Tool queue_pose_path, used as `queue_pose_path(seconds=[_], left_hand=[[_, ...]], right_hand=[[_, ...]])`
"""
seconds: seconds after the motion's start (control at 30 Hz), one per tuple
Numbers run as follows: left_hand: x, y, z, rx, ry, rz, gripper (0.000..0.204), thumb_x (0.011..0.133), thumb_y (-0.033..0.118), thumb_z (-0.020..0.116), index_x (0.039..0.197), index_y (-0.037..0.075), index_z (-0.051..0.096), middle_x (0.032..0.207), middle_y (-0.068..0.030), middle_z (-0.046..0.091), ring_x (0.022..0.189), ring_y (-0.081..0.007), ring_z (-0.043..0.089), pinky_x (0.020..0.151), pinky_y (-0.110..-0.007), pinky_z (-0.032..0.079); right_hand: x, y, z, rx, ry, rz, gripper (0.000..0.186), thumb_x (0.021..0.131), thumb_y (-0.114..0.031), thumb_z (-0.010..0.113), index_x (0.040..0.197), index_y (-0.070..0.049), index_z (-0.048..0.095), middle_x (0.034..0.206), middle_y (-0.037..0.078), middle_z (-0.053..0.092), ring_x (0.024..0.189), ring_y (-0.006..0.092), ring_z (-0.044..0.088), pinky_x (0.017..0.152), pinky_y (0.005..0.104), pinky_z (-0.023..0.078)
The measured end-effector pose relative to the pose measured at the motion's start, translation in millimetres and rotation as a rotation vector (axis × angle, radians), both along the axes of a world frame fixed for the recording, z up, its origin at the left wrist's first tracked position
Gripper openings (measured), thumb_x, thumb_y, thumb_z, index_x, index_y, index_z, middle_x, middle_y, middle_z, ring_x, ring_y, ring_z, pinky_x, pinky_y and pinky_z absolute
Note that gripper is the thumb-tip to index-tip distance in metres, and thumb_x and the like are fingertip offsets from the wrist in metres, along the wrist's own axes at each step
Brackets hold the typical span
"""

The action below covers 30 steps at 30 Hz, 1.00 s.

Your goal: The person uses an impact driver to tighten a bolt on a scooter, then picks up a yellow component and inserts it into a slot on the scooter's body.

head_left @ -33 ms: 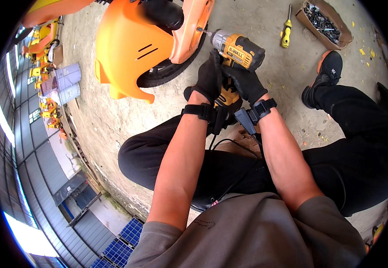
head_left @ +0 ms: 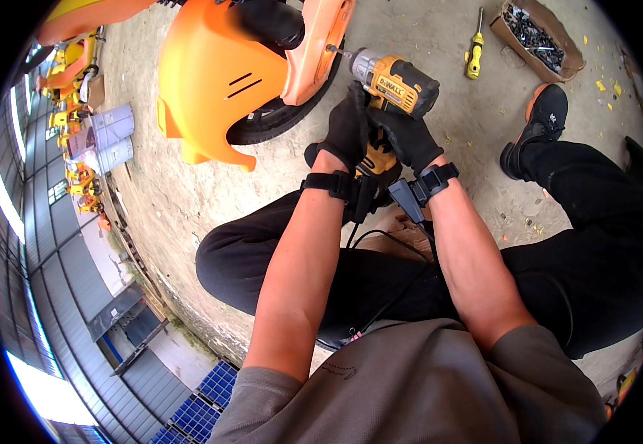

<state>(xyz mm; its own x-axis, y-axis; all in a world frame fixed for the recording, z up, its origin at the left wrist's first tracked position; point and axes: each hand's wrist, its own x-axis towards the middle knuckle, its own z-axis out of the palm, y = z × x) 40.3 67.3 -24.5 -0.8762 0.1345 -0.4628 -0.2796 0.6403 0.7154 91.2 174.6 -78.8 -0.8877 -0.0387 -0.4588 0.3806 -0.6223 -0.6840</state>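
Note:
A yellow and black cordless impact driver (head_left: 395, 85) is held in front of me, its nose pointing left. My right hand (head_left: 408, 138), in a black glove, is closed around its grip just under the body. From the other side my left hand (head_left: 346, 127), gloved too, is closed against the front of the same grip. The bit (head_left: 342, 53) reaches the edge of an orange plastic panel (head_left: 312, 63), near a small fastener there; whether they touch I cannot tell. Below my hands shows the driver's yellow base (head_left: 377, 160).
An orange fairing (head_left: 206, 89) over a black tyre (head_left: 258, 132) stands at the front left. On the floor lie a yellow screwdriver (head_left: 474, 58) and a cardboard box (head_left: 558, 72) of dark screws. Grey-lilac buckets (head_left: 114, 137) stand far left. A cable (head_left: 388, 235) crosses my lap.

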Motion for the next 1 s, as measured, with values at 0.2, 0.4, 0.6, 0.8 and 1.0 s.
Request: queue_pose_path(seconds=[0.2, 0.4, 0.6, 0.8, 1.0], left_hand=[[3.0, -0.9, 7.4, -0.115, 0.089, -0.120, 0.057, 0.107, 0.043, 0.025, 0.102, -0.001, 0.061, 0.079, -0.0191, 0.065, 0.073, -0.0310, 0.065, 0.064, -0.039, 0.049], [2.8, -5.8, -0.4, -0.133, 0.198, -0.208, 0.055, 0.107, 0.042, 0.025, 0.102, -0.001, 0.059, 0.076, -0.0170, 0.064, 0.071, -0.0300, 0.064, 0.064, -0.039, 0.049], [0.8, -4.3, 6.9, 0.006, 0.128, -0.185, 0.053, 0.105, 0.047, 0.032, 0.117, 0.002, 0.057, 0.083, -0.0136, 0.064, 0.074, -0.0271, 0.061, 0.068, -0.038, 0.049], [-5.8, -10.4, -27.2, 0.221, -0.007, 0.029, 0.055, 0.103, 0.051, 0.037, 0.108, 0.001, 0.060, 0.077, -0.0053, 0.061, 0.067, -0.0117, 0.057, 0.061, -0.027, 0.046], [-6.9, 11.4, 14.3, 0.147, -0.193, 0.114, 0.058, 0.103, 0.051, 0.031, 0.098, 0.001, 0.059, 0.073, -0.0086, 0.061, 0.069, -0.0170, 0.061, 0.061, -0.034, 0.049]], right_hand=[[1.5, -1.3, 3.2, 0.033, -0.006, 0.027, 0.026, 0.088, -0.016, 0.068, 0.111, -0.004, 0.063, 0.096, 0.003, 0.066, 0.085, 0.0105, 0.061, 0.074, 0.0260, 0.050], [1.9, -1.4, 3.2, 0.043, 0.013, 0.007, 0.022, 0.089, -0.019, 0.066, 0.105, -0.003, 0.066, 0.091, 0.002, 0.066, 0.082, 0.0100, 0.061, 0.071, 0.0255, 0.049], [-3.7, 10.6, 4.4, 0.134, 0.121, 0.064, 0.020, 0.090, -0.019, 0.065, 0.102, -0.003, 0.066, 0.091, 0.002, 0.066, 0.083, 0.0105, 0.061, 0.073, 0.0260, 0.049], [-5.9, 19.3, 12.1, 0.316, 0.316, 0.122, 0.019, 0.089, -0.017, 0.064, 0.101, -0.003, 0.066, 0.089, 0.002, 0.065, 0.081, 0.0105, 0.062, 0.073, 0.0264, 0.050], [-8.7, 18.6, 8.8, -0.112, -0.007, 0.101, 0.015, 0.089, -0.014, 0.063, 0.099, -0.003, 0.066, 0.085, 0.003, 0.065, 0.076, 0.0120, 0.063, 0.069, 0.0261, 0.051]])
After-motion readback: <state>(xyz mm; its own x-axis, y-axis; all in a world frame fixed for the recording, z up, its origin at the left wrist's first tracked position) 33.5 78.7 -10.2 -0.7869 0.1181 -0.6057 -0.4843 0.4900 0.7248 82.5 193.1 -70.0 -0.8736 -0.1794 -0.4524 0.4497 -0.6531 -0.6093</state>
